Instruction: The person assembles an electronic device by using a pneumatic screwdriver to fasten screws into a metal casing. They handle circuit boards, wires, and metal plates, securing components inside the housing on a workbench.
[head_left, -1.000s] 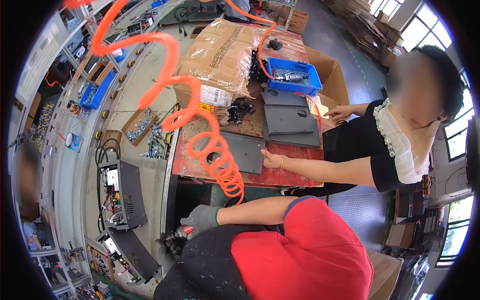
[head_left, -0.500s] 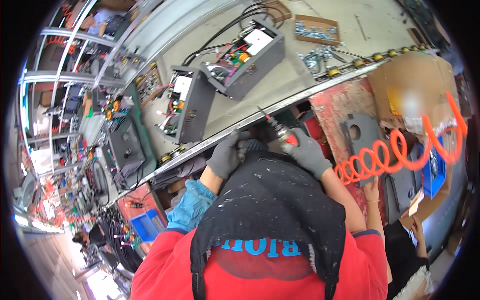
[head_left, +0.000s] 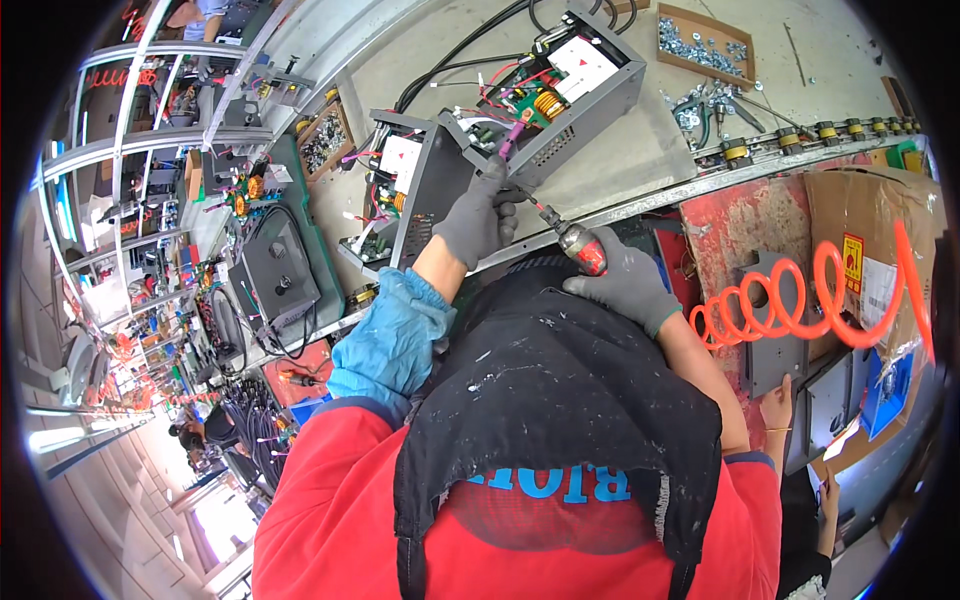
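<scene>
My right hand [head_left: 632, 282], in a grey glove, grips a red-and-black power screwdriver [head_left: 582, 248], its bit pointing up and left toward my left hand. My left hand [head_left: 477, 215], also grey-gloved, is at the bench edge with its fingers partly curled; what they may hold is hidden. One fingertip reaches a purple-sleeved piece [head_left: 512, 138] at the near side of an open dark-grey metal box [head_left: 590, 120]. Inside that box are a green circuit board, a copper coil, red wires and a white panel. A second such box [head_left: 436, 185] stands to its left.
A cardboard tray of screws [head_left: 705, 47] lies at the far right, with pliers [head_left: 705, 110] and loose hardware before it. A roller rail [head_left: 790, 140] lines the bench edge. An orange coiled hose [head_left: 830, 290] hangs at right, near another person's hand [head_left: 776, 405].
My left hand has moved forward and up from the bench edge to the nearer side of the box. The screwdriver stays in my right hand. The view has shifted, bringing the boxes closer.
</scene>
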